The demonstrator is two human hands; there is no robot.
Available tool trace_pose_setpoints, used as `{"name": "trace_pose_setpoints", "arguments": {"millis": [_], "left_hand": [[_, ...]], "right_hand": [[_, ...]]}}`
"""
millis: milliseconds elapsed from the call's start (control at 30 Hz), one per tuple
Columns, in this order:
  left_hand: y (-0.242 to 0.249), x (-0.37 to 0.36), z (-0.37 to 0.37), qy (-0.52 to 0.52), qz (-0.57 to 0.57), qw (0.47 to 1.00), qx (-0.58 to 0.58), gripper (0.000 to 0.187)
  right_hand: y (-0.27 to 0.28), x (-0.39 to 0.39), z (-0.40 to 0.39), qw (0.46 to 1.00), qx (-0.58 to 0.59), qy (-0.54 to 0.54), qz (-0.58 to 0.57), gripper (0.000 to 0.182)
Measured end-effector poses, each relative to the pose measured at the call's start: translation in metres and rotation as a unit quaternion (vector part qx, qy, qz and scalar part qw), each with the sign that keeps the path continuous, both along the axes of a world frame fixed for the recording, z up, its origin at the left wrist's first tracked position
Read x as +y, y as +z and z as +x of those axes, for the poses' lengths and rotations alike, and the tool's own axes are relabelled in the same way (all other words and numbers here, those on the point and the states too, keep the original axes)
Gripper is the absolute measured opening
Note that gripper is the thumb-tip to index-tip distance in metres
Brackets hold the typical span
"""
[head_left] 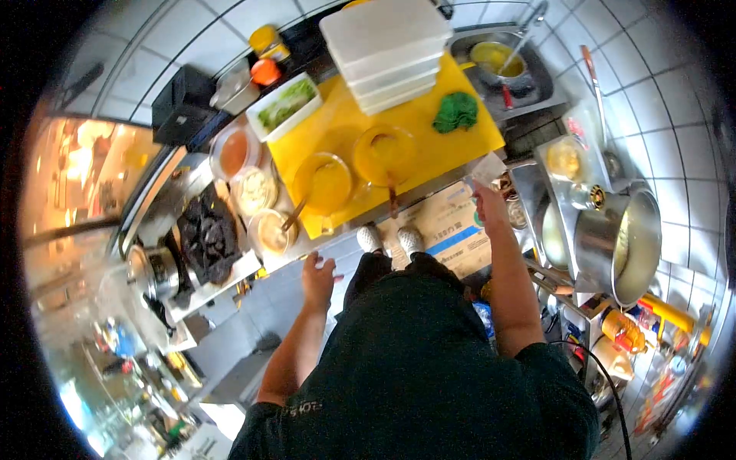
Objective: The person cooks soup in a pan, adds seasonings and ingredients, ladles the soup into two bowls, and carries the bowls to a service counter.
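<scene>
My left hand [318, 277] is in front of the counter's near edge, fingers apart and holding nothing, below a tub of pale sauce [272, 231]. At the right my right hand [489, 205] is closed at the fingertips on a small whitish sheet [488, 168], near the corner of the yellow board [452, 157]. On the board are two round bowls of yellow-orange contents, a left one [323, 184] and a right one [383, 156], each with a utensil in it. A green cloth [455, 112] lies crumpled beside stacked white containers [387, 46].
A sink [543, 86] holding a bowl [497, 60] is at the back right. Large metal pots [635, 247] stand at the right. Greens in a white tray [285, 107], an orange-red tub [234, 152] and a black bag [208, 236] are at the left. Cardboard [448, 230] lies below.
</scene>
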State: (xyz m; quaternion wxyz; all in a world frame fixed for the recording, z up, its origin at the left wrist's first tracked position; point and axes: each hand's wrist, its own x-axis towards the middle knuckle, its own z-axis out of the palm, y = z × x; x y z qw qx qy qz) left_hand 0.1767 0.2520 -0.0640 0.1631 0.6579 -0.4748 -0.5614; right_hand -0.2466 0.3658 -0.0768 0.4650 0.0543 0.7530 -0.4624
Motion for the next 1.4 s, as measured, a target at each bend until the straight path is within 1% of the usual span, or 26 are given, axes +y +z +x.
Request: {"name": "trace_pose_setpoints", "arguments": {"millis": [33, 133, 167, 267, 300, 400, 433, 533, 567, 633, 667, 700, 733, 833, 867, 933, 967, 1000, 1067, 1100, 1133, 1200, 1267, 1300, 1367, 1400], "left_hand": [[-0.008, 0.0, -0.004, 0.02, -0.022, 0.999, -0.031, 0.057], [-0.019, -0.012, -0.013, 0.028, -0.025, 0.998, -0.042, 0.06], [-0.019, -0.015, -0.018, 0.077, -0.001, 0.997, 0.013, 0.063], [-0.021, -0.017, -0.017, 0.11, 0.023, 0.993, 0.047, 0.055], [-0.013, -0.016, -0.016, 0.081, 0.045, 0.995, 0.027, 0.047], [-0.021, 0.0, -0.002, -0.004, 0.135, 0.991, 0.018, 0.04], [-0.029, 0.008, 0.002, -0.049, 0.129, 0.99, -0.01, 0.035], [-0.042, 0.017, 0.004, -0.181, 0.179, 0.967, -0.022, 0.036], [-0.049, 0.018, 0.001, -0.221, 0.177, 0.958, -0.039, 0.036], [-0.058, 0.016, -0.017, -0.333, 0.162, 0.925, -0.09, 0.036], [-0.069, 0.013, -0.025, -0.401, 0.121, 0.903, -0.097, 0.037], [-0.085, 0.011, -0.031, -0.468, 0.082, 0.874, -0.101, 0.037], [-0.098, 0.01, -0.035, -0.533, 0.048, 0.838, -0.103, 0.037], [-0.125, 0.015, -0.051, -0.617, 0.022, 0.781, -0.088, 0.038], [-0.138, 0.02, -0.048, -0.627, 0.037, 0.773, -0.089, 0.039], [-0.172, 0.027, -0.044, -0.641, 0.057, 0.759, -0.096, 0.04], [-0.164, 0.034, -0.058, -0.63, 0.098, 0.76, -0.129, 0.038], [-0.176, 0.039, -0.058, -0.639, 0.099, 0.749, -0.142, 0.038], [-0.216, 0.047, -0.069, -0.652, 0.089, 0.735, -0.164, 0.039], [-0.253, 0.048, -0.07, -0.657, 0.065, 0.732, -0.167, 0.037], [-0.275, 0.052, -0.087, -0.688, -0.027, 0.7, -0.191, 0.035], [-0.35, 0.048, -0.118, -0.68, -0.091, 0.689, -0.233, 0.033], [-0.411, 0.042, -0.16, -0.682, -0.097, 0.68, -0.252, 0.032], [-0.478, 0.023, -0.164, -0.67, -0.104, 0.691, -0.251, 0.032], [-0.556, 0.006, -0.186, -0.686, -0.187, 0.642, -0.286, 0.035], [-0.573, 0.009, -0.209, -0.707, -0.26, 0.576, -0.318, 0.037]], "right_hand": [[-0.053, 0.015, 0.006, 0.983, 0.085, 0.135, -0.093, 0.032], [-0.052, 0.01, 0.055, 0.987, -0.058, 0.132, -0.065, 0.031], [-0.056, 0.007, 0.065, 0.991, -0.075, 0.077, -0.078, 0.031], [-0.072, 0.023, 0.067, 0.994, -0.066, -0.067, -0.056, 0.031], [-0.082, 0.029, 0.064, 0.992, -0.057, -0.109, -0.041, 0.031], [-0.149, 0.074, 0.047, 0.962, -0.14, -0.225, -0.071, 0.028], [-0.161, 0.082, 0.042, 0.946, -0.17, -0.272, -0.044, 0.026], [-0.178, 0.095, 0.054, 0.935, -0.149, -0.313, -0.075, 0.026], [-0.168, 0.102, 0.059, 0.939, -0.165, -0.288, -0.094, 0.028], [-0.162, 0.114, 0.08, 0.929, -0.152, -0.316, -0.119, 0.03], [-0.167, 0.118, 0.093, 0.923, -0.144, -0.331, -0.132, 0.032], [-0.177, 0.117, 0.108, 0.891, -0.129, -0.414, -0.133, 0.038], [-0.183, 0.124, 0.122, 0.883, -0.125, -0.43, -0.14, 0.037], [-0.179, 0.156, 0.169, 0.864, -0.094, -0.465, -0.168, 0.035], [-0.16, 0.159, 0.178, 0.878, -0.099, -0.449, -0.135, 0.039], [-0.185, 0.182, 0.21, 0.913, -0.045, -0.405, -0.002, 0.046], [-0.203, 0.193, 0.229, 0.907, -0.041, -0.419, 0.013, 0.046], [-0.222, 0.203, 0.247, 0.902, -0.04, -0.429, 0.028, 0.047], [-0.253, 0.221, 0.267, 0.902, -0.044, -0.421, 0.078, 0.051], [-0.266, 0.224, 0.275, 0.873, -0.055, -0.484, 0.019, 0.052], [-0.283, 0.228, 0.283, 0.837, -0.068, -0.542, -0.04, 0.053], [-0.309, 0.235, 0.289, 0.807, -0.147, -0.571, -0.034, 0.05], [-0.353, 0.244, 0.308, 0.803, -0.149, -0.576, -0.041, 0.045], [-0.375, 0.249, 0.317, 0.808, -0.16, -0.565, -0.045, 0.046], [-0.413, 0.255, 0.333, 0.808, -0.18, -0.558, -0.052, 0.043], [-0.427, 0.258, 0.335, 0.803, -0.188, -0.563, -0.056, 0.04]]}}
